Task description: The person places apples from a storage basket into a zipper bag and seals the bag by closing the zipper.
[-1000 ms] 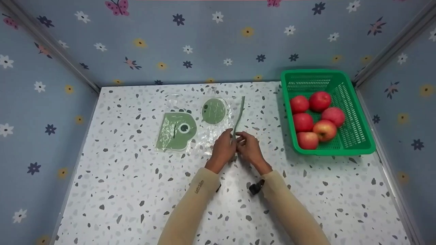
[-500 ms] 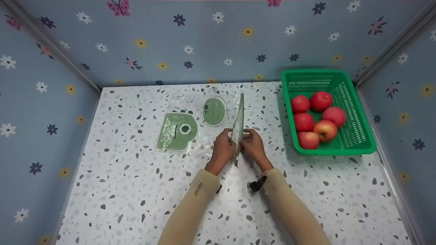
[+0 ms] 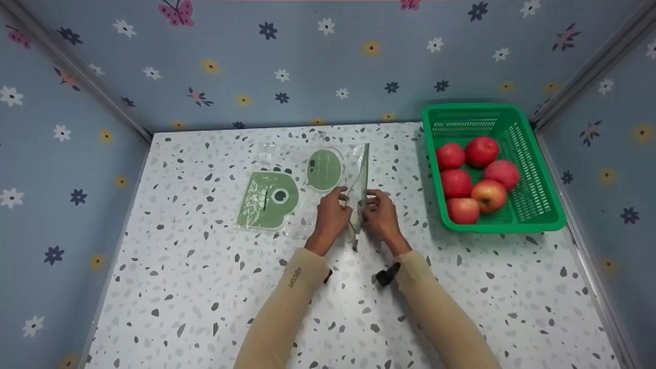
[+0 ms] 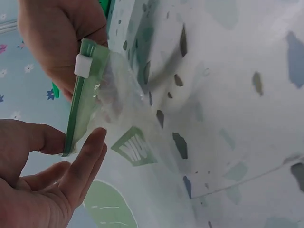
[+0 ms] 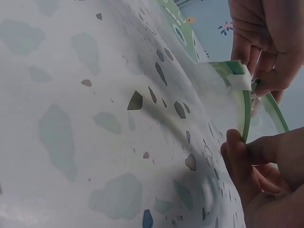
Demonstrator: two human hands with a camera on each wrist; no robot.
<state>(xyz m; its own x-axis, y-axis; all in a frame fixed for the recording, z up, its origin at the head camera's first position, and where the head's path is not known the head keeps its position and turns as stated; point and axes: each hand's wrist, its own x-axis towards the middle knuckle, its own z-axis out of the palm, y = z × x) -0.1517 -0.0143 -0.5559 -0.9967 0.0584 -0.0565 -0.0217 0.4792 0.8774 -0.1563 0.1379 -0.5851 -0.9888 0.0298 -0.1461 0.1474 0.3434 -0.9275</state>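
Near the middle of the speckled table (image 3: 205, 287), the left hand (image 3: 332, 215) and the right hand (image 3: 380, 215) sit close together, each pinching one lip of a clear zip bag (image 3: 312, 184) at its green zipper strip (image 3: 362, 177). From the left wrist camera the left thumb and fingers (image 4: 88, 156) bracket the near end of the strip (image 4: 78, 114), while the other hand grips it beside a small white slider (image 4: 82, 64). From the right wrist camera the strip (image 5: 247, 111) bows into a curve between the two hands, so the mouth looks parted, though how wide is hard to judge. The bag lies flat on the table to the left of the hands, its zipper edge raised and running away from the person; it carries green printed shapes, a larger one (image 3: 267, 200) to the left and a rounder one (image 3: 324, 169) nearer the strip. Both forearms wear tan sleeves (image 3: 287, 302). Well to the right stands a green basket (image 3: 543, 205) holding red apples (image 3: 474, 177), against the flower-patterned blue walls (image 3: 307, 61).
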